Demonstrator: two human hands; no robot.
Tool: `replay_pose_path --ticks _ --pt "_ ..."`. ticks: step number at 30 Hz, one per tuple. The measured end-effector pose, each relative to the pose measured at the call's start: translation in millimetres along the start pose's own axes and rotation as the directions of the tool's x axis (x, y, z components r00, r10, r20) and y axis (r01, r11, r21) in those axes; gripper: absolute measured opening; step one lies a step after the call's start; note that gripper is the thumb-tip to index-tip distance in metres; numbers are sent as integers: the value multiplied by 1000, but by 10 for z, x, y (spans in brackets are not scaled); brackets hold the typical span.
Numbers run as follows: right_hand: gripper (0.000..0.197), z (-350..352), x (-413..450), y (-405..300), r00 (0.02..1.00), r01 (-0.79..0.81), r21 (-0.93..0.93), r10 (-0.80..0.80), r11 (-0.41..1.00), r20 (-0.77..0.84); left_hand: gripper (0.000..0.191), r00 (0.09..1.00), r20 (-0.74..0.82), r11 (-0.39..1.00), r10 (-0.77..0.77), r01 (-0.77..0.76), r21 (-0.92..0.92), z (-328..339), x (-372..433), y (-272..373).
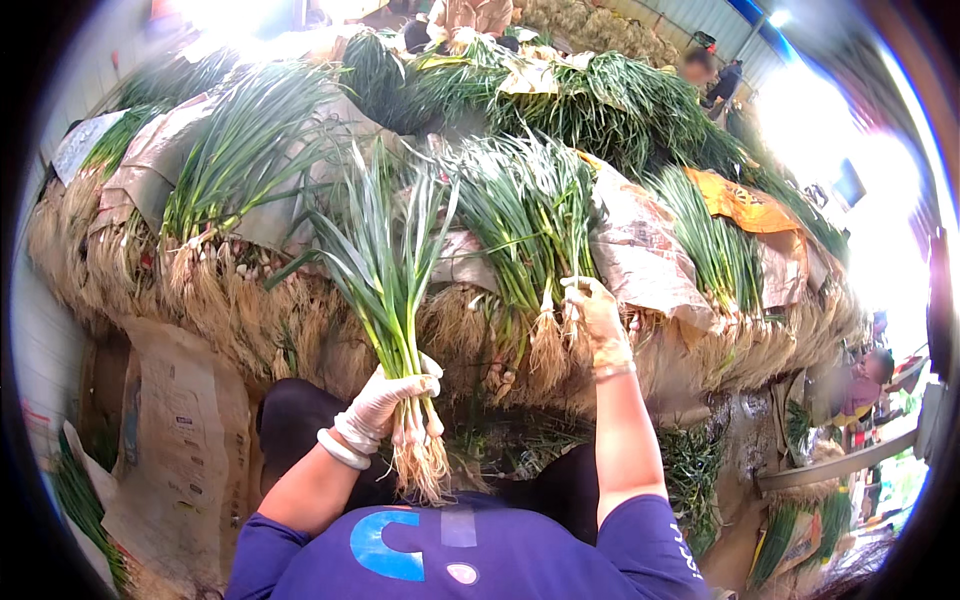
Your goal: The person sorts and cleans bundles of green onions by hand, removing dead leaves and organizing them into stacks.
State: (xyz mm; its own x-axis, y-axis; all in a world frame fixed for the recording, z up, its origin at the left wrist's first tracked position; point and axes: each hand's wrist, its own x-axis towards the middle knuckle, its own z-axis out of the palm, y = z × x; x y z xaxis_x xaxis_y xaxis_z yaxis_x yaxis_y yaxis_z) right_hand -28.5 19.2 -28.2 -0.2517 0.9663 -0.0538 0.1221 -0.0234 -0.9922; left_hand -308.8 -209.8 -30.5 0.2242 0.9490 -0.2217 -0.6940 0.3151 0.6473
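Observation:
My left hand [394, 394], in a pale glove with a white band at the wrist, is closed around a bunch of green garlic plants [390, 307]. Their leaves point up and away from me, while the pale bulbs and stringy roots hang below the fist. My right hand [596, 315], also gloved, pinches a thin garlic stem between thumb and fingers at the near edge of the pile. Just left of it lies a loose bundle of garlic plants [517, 217] with leaves pointing away and roots [547, 349] towards me.
A long heap of garlic plants, its dry roots [750, 352] facing me, spans the view. Woven sacks [645, 240] and an orange sack [742, 199] partly cover it. Another person [469, 15] sits beyond the heap; others are at the right. A large sack [184, 435] stands at left.

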Motion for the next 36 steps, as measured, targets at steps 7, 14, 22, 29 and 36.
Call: replay_pose_path --ticks 7,14,22,29,36 --pt "16 155 -632 46 990 -75 169 54 983 128 26 999 35 996 17 -14 -83 -13 175 -156" --pt "12 398 -936 125 987 53 100 -68 994 145 27 999 -7 998 48 -48 -27 -39 186 -190" --pt "24 426 -1470 615 767 350 -544 101 762 634 24 966 -3 965 259 -259 -23 -8 25 107" --pt "17 -621 61 244 920 26 -642 -269 767 -284 30 988 27 984 151 -148 -97 -61 22 96" --pt "27 -665 719 464 981 75 -486 -151 870 -119 31 998 34 989 55 -49 -136 -122 97 28"
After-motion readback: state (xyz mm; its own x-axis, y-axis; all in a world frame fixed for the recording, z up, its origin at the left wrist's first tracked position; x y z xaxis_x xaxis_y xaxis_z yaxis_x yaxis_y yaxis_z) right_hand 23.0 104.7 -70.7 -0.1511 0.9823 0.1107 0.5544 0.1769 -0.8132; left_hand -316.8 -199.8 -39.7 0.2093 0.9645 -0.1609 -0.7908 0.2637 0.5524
